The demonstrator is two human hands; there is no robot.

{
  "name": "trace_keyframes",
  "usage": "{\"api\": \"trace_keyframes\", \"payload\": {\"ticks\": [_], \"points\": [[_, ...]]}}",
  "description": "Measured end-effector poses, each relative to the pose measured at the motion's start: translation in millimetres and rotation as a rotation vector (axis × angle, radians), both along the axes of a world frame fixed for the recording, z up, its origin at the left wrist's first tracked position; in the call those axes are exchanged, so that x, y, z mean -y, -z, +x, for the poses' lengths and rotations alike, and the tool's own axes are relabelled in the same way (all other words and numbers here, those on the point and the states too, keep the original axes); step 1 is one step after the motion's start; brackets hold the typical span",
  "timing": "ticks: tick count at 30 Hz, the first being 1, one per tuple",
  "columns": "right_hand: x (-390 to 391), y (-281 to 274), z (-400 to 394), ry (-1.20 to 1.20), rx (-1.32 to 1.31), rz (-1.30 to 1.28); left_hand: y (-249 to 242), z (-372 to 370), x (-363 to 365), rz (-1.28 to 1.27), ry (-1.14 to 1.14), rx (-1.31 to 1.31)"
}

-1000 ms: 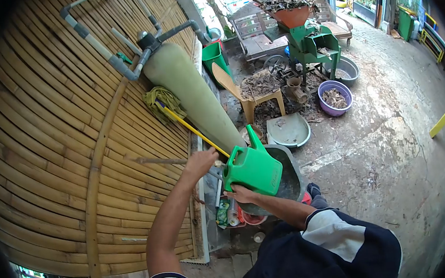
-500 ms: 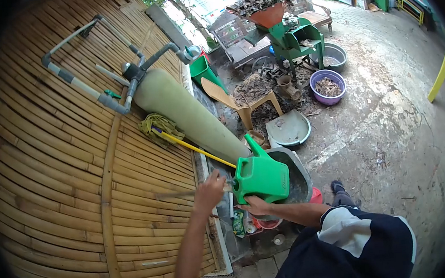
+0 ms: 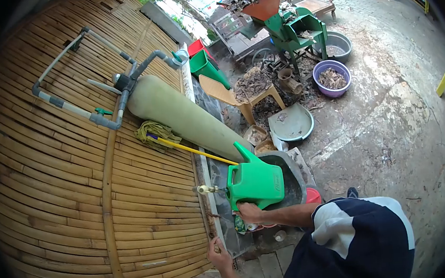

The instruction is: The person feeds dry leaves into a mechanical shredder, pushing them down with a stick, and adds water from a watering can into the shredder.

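My right hand [image 3: 250, 213] is wrapped around the lower edge of a green watering can [image 3: 258, 182]. The can is tipped toward the wall, its spout pointing up and away. Its filling opening is at the mouth of a wall tap [image 3: 206, 189]; whether water runs is too small to tell. Below the tap, my left hand [image 3: 220, 254] is in front of the wall's base, apart from tap and can. Its fingers are loosely bent, with a gap beside the thumb, and nothing shows in them. A dark grey basin [image 3: 293, 185] lies under and beside the can.
A bamboo wall [image 3: 69, 205] runs along the left. A tall tank [image 3: 183, 116] with pipes and a yellow-handled mop [image 3: 197, 152] lean beside it. Beyond are a leaf-covered chair [image 3: 253, 91], a green shredder [image 3: 290, 32], a purple tub [image 3: 332, 79] and a pale basin [image 3: 292, 123].
My left hand has left the tap and moved down, toward me. The tap now shows uncovered. My right hand still holds the watering can, which sits slightly left of before as the view shifted.
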State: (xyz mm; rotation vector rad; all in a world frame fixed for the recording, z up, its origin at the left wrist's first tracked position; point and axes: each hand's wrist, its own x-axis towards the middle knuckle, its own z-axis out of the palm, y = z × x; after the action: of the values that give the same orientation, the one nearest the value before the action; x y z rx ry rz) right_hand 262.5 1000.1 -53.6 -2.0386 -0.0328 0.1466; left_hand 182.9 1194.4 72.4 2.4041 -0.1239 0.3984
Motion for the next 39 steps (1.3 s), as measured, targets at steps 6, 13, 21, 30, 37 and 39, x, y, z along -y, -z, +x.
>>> {"api": "trace_keyframes", "payload": {"ticks": [6,13,21,30,37,39], "points": [[-24,8,18,0.150,0.000,0.083,35,67,10,-0.111,0.015,-0.260],[-37,7,6,0.229,-0.056,0.038,70,158,67,-0.107,0.292,-0.589],[-52,34,16,0.291,-0.042,-0.051,110,193,43,-0.436,0.686,-0.707],[-41,32,1,0.250,0.101,-0.051,90,220,32,-0.472,0.242,-0.762],[-43,29,5,0.234,0.095,-0.014,133,235,65,-0.376,0.145,-0.307],[-42,23,6,0.236,0.090,-0.010,142,246,56,-0.370,0.058,-0.263]]}}
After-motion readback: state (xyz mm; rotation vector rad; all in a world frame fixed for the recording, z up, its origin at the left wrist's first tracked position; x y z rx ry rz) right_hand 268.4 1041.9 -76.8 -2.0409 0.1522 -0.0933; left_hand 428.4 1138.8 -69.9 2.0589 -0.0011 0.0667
